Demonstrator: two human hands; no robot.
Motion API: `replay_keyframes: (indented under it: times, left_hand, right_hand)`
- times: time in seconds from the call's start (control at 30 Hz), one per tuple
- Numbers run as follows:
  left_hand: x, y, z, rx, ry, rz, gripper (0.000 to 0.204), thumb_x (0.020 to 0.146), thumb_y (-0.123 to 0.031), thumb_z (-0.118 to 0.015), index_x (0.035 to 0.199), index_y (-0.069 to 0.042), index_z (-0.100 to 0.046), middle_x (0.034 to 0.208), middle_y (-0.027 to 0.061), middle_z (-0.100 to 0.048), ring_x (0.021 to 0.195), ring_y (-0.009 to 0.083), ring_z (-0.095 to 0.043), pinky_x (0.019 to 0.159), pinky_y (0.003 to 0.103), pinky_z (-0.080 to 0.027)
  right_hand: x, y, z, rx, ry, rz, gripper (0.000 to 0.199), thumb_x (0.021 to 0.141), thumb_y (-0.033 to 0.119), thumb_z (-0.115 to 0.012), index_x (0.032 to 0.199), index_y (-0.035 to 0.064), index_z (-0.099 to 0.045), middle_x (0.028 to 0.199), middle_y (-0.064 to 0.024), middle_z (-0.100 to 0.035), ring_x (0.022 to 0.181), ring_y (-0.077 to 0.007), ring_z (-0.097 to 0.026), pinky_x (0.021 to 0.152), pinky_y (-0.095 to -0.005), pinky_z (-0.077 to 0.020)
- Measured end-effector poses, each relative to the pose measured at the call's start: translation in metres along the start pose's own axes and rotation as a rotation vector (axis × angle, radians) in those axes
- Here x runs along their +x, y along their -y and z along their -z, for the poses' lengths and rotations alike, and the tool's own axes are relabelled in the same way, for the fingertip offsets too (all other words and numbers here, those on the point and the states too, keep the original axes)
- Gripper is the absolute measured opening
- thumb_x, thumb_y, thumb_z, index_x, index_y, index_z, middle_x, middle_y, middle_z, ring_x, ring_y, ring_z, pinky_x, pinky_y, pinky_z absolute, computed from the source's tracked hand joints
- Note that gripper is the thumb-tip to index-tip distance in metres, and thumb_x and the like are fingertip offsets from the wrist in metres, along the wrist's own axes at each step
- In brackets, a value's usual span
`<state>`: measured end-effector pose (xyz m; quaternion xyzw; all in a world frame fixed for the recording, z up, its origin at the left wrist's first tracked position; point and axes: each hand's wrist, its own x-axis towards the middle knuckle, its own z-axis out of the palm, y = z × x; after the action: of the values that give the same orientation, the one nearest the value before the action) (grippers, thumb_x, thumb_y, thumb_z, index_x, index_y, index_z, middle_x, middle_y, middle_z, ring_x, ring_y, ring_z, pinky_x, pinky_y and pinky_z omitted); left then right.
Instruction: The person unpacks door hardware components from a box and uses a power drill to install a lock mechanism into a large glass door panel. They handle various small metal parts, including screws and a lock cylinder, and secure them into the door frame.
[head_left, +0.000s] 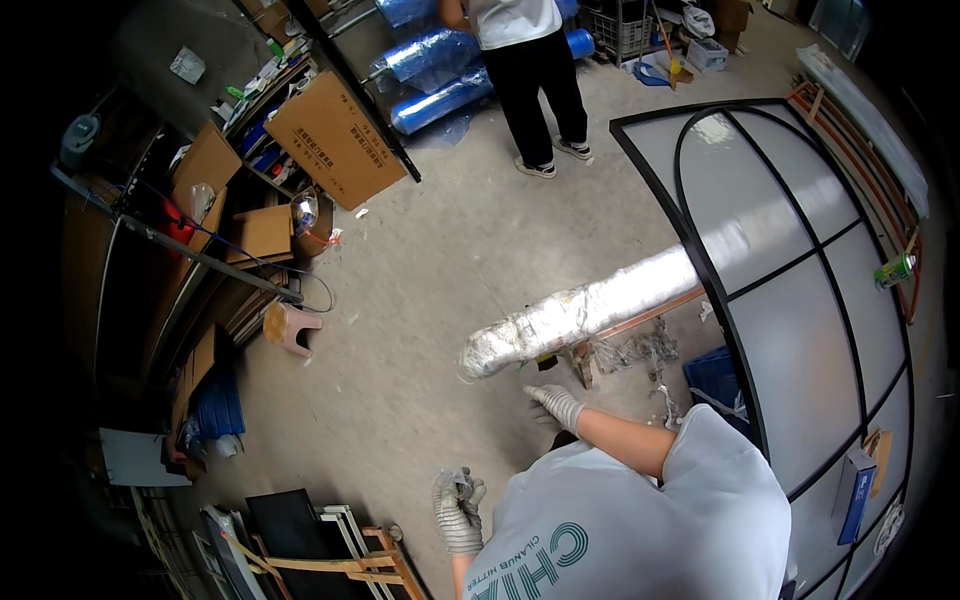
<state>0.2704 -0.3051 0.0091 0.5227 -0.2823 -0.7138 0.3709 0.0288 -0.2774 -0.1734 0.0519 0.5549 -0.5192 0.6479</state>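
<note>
My left hand (458,512), in a ribbed white-grey work glove, is low in the middle of the view. Its fingers are curled around what looks like a small crumpled piece of clear plastic film (461,479). Gloved the same way, my right hand (556,406) reaches leftward with its fingers apart; I see nothing in it. Just beyond that hand, and apart from it, is the near end of a long bundle (575,312) wrapped in shiny clear film. The bundle rests on a wooden support (584,366), and its far part runs behind a glazed frame.
At right stands a large black-framed glass panel (735,330), with a blue box (855,495) at it. A person (540,85) stands by blue film rolls (440,105). Cardboard (333,140), a stool (291,328) and leaning frames (340,565) line the left side.
</note>
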Motion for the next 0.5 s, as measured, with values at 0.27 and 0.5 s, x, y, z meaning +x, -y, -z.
replay_keyframes:
  times: [0.27, 0.5]
  left_hand:
    - [0.007, 0.005, -0.013, 0.378, 0.493, -0.050, 0.045, 0.084, -0.036, -0.066, 0.111, -0.001, -0.054, 0.083, 0.0075, -0.061, 0.058, 0.0136, -0.058, 0.046, 0.022, -0.049]
    - [-0.024, 0.039, 0.066, 0.230, 0.518, 0.264, 0.040, 0.083, -0.033, -0.065, 0.107, -0.003, -0.055, 0.088, 0.0068, -0.064, 0.069, 0.0164, -0.063, 0.057, 0.025, -0.053]
  right_hand:
    - [-0.124, -0.001, -0.082, -0.400, 0.370, 0.279, 0.032, 0.089, 0.037, -0.061, 0.087, 0.0059, -0.069, 0.072, 0.0008, -0.063, 0.066, -0.0089, -0.055, 0.062, -0.0235, -0.0454]
    - [-0.222, -0.066, -0.081, -0.035, 0.440, 0.429, 0.028, 0.087, 0.029, -0.064, 0.096, 0.0022, -0.067, 0.082, -0.0022, -0.065, 0.074, -0.0111, -0.059, 0.069, -0.0219, -0.0473]
